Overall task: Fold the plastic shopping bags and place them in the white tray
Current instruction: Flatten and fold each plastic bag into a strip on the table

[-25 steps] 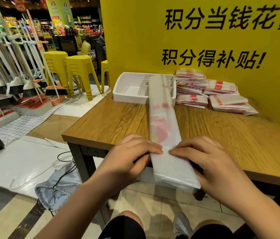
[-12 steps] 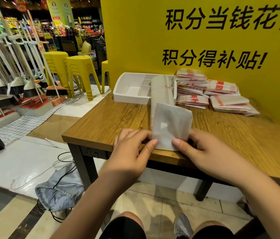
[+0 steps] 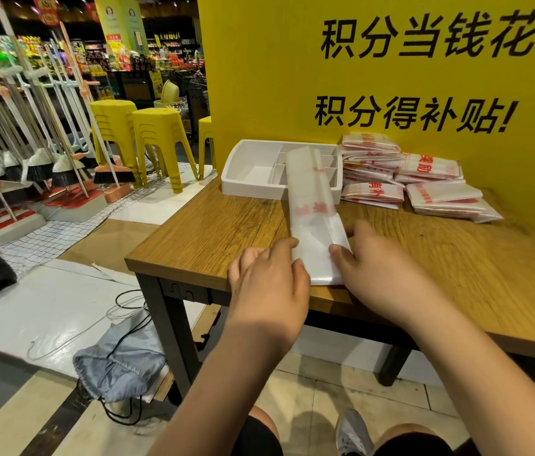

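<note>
- White tray (image 3: 250, 189) is seated at the far edge of the wooden table (image 3: 213, 232), against the yellow panel (image 3: 276, 77); several inner compartments are visible.
- Plastic shopping bag (image 3: 313, 205) is folded into a long narrow strip. Its far end is draped over the tray's front wall and lies across the compartments; the rest runs from the tray straight toward the person.
- The strip's end farthest from the tray is doubled back on itself in a short flat fold, short of the table's front edge.
- Left hand (image 3: 269, 278) is placed on the tray-left side of that fold: fingers nearly straight, tips laid against the fold's left edge, nothing gripped.
- Right hand (image 3: 381, 268) is placed on the opposite side of the fold, thumb resting on top of the plastic. Its fingers are motion-blurred, so pinch or flat press cannot be told.
- Stacks of folded bags (image 3: 371, 166) with red print are piled just right of the tray, touching or nearly touching its right wall; more stacks sit further right.
- Yellow stools (image 3: 157, 133) are stacked on the floor left of the tray; brooms (image 3: 39, 166) are racked further left.
- Grey drawstring bag (image 3: 118, 366) is lying on the floor, well below and left of the tray.
</note>
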`<state>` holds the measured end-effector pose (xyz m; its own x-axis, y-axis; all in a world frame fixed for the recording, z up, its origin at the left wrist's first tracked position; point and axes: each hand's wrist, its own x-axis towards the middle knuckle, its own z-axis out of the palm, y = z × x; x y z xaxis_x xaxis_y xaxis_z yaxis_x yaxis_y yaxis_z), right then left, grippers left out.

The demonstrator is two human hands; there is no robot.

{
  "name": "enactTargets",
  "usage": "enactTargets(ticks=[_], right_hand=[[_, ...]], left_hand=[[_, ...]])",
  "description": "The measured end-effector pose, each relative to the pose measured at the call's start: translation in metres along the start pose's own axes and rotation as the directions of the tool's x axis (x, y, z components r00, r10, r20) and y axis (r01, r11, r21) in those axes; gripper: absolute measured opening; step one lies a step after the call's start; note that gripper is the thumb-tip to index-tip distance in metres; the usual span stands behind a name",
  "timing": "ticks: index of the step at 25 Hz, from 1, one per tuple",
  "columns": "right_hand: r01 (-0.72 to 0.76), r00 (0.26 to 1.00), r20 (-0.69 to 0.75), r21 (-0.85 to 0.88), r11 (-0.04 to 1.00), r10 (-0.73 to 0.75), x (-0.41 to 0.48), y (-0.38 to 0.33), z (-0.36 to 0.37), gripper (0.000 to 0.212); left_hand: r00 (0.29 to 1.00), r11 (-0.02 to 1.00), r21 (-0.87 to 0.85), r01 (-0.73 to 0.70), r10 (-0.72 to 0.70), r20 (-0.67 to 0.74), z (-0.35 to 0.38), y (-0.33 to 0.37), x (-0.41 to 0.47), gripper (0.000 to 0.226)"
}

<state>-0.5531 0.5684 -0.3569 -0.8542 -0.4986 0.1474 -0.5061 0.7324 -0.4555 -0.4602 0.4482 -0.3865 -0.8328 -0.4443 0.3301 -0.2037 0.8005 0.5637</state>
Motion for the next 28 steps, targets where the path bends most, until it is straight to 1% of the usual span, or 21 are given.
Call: enactTargets(ticks=[3, 6, 8, 11, 13, 14, 15, 17, 18, 19, 20, 22, 24, 26, 28], right_hand=[[-0.020, 0.998, -0.063, -0.083, 0.996, 0.014, -0.003, -0.009, 0.003, 0.030], [-0.100, 0.995, -0.017, -0.159, 0.982, 0.099, 0.009, -0.013, 0.002, 0.031], [-0.139, 0.990, -0.017, -0.205, 0.969, 0.139, 0.015, -0.013, 0.001, 0.032], [-0.136, 0.987, -0.114, -0.251, 0.958, 0.111, 0.013, -0.011, 0.003, 0.036], [-0.115, 0.979, -0.194, -0.307, 0.945, 0.056, 0.005, -0.009, 0.007, 0.037], [-0.085, 0.972, -0.236, -0.327, 0.941, 0.005, 0.002, -0.007, 0.010, 0.037], [-0.020, 0.960, -0.269, -0.328, 0.945, -0.073, 0.000, -0.003, 0.013, 0.035], [0.196, 0.914, -0.286, -0.306, 0.932, -0.286, 0.002, 0.007, 0.017, 0.030], [0.280, 0.895, -0.266, -0.289, 0.915, -0.358, 0.005, 0.012, 0.015, 0.028], [0.330, 0.893, -0.217, -0.279, 0.902, -0.394, 0.009, 0.017, 0.013, 0.029], [0.348, 0.908, -0.137, -0.285, 0.893, -0.397, 0.012, 0.022, 0.010, 0.032], [0.359, 0.933, 0.084, -0.290, 0.887, -0.350, 0.016, 0.035, 0.003, 0.046], [0.349, 0.915, 0.284, -0.203, 0.915, -0.285, 0.019, 0.044, -0.007, 0.063], [0.336, 0.887, 0.387, -0.163, 0.928, -0.253, 0.019, 0.047, -0.014, 0.075], [0.355, 0.860, 0.445, -0.163, 0.921, -0.252, 0.011, 0.048, -0.018, 0.079]], left_hand=[[1.000, 0.982, 0.191, -0.004, 0.001, 0.016, 0.000, 0.009, 0.003, 0.037], [0.999, 0.939, 0.341, -0.038, 0.025, 0.042, -0.003, 0.014, 0.004, 0.035], [0.997, 0.915, 0.397, -0.064, 0.039, 0.072, -0.006, 0.016, 0.007, 0.037], [0.994, 0.884, 0.458, -0.099, 0.065, 0.091, -0.008, 0.015, 0.009, 0.040], [0.993, 0.878, 0.463, -0.119, 0.094, 0.077, -0.006, 0.008, 0.009, 0.049], [0.991, 0.883, 0.450, -0.135, 0.120, 0.062, -0.004, 0.003, 0.009, 0.054], [0.987, 0.890, 0.427, -0.160, 0.148, 0.060, -0.002, -0.002, 0.009, 0.057], [0.974, 0.921, 0.319, -0.222, 0.198, 0.108, -0.003, -0.008, 0.014, 0.051], [0.960, 0.932, 0.250, -0.264, 0.228, 0.165, -0.004, -0.012, 0.019, 0.047], [0.937, 0.927, 0.210, -0.310, 0.261, 0.232, -0.006, -0.016, 0.023, 0.048], [0.913, 0.912, 0.206, -0.354, 0.288, 0.289, -0.009, -0.020, 0.026, 0.051], [0.887, 0.885, 0.239, -0.400, 0.307, 0.345, -0.012, -0.026, 0.031, 0.053], [0.873, 0.869, 0.260, -0.421, 0.311, 0.375, -0.013, -0.029, 0.036, 0.052], [0.851, 0.846, 0.279, -0.455, 0.319, 0.418, -0.016, -0.030, 0.040, 0.053], [0.812, 0.830, 0.275, -0.486, 0.313, 0.492, -0.023, -0.031, 0.037, 0.056]])
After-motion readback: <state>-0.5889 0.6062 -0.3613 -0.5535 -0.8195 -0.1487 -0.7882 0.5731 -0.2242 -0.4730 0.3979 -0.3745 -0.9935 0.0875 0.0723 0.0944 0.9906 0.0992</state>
